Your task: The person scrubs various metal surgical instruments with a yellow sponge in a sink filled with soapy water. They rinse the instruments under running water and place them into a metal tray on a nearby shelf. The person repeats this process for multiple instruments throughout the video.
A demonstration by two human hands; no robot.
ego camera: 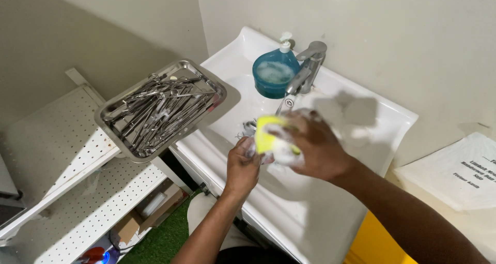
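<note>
Over the white sink, my right hand grips a foamy yellow sponge. My left hand is closed just below and left of the sponge, touching it; soap suds cover its fingers and whatever it pinches is hidden. A steel tray full of several metal surgical instruments, scissors and forceps, rests on the sink's left rim, left of both hands.
A chrome tap stands at the sink's back, beside a blue soap pump bottle. A white perforated shelf lies at left. A white plastic bag sits on the right counter. Green floor shows below.
</note>
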